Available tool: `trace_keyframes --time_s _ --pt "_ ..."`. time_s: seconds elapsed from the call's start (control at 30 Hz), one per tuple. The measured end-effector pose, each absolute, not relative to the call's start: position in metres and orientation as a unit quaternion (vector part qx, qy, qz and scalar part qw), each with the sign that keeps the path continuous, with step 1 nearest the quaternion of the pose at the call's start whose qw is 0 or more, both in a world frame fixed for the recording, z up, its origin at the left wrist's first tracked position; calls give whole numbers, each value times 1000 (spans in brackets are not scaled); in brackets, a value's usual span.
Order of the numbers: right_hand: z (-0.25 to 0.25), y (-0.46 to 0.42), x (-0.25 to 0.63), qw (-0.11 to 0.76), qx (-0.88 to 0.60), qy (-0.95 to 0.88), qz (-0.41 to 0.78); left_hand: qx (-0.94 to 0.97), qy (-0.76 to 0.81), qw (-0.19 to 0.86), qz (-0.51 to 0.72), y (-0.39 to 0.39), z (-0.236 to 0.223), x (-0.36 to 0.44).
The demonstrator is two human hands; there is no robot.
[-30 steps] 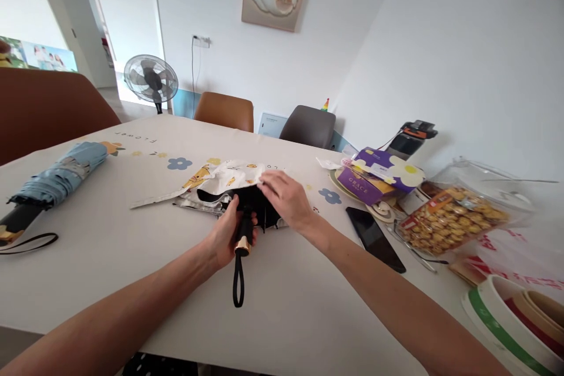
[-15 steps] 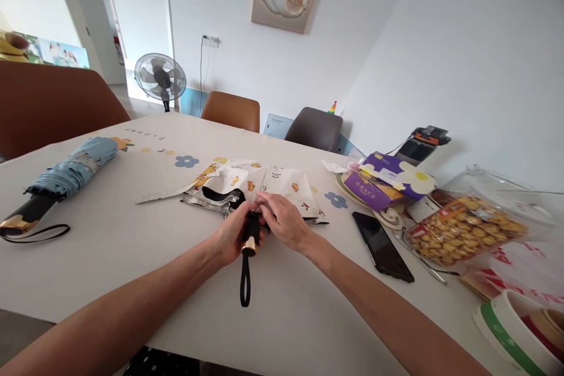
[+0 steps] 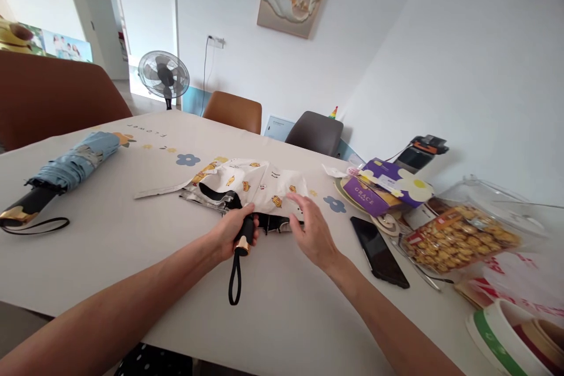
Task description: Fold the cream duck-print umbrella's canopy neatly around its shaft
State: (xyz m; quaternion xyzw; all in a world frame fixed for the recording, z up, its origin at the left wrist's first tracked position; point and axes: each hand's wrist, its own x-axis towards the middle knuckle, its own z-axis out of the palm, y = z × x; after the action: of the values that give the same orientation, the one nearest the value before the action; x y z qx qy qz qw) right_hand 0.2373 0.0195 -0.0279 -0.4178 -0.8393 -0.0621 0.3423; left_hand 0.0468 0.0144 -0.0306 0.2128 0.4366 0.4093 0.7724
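Note:
A white umbrella with small yellow cartoon prints lies loosely folded on the table, its black handle with a gold end pointing toward me. My left hand is wrapped round that handle, and a black wrist strap hangs from its end. Just right of the handle, my right hand is open, fingers spread at the near right edge of the canopy; whether the fingertips touch the cloth I cannot tell. A blue umbrella, furled, rests at the left with its black and gold handle toward me.
On the right are a black phone, a purple box, a clear tub of snacks and tape rolls. Chairs stand beyond the far table edge, with a fan behind.
My right hand has left the handle and moved right, its fingers spreading. The left hand keeps its hold, and the handle has tilted slightly, its end swinging left.

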Motion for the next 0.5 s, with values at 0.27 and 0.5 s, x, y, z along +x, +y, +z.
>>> trace_keyframes --time_s 0.27,0.5 --pt "-42 35 283 405 -609 -672 115 150 367 811 430 16 -31 43" --pt "-39 55 273 422 -609 -624 248 146 347 820 431 18 -33 41"
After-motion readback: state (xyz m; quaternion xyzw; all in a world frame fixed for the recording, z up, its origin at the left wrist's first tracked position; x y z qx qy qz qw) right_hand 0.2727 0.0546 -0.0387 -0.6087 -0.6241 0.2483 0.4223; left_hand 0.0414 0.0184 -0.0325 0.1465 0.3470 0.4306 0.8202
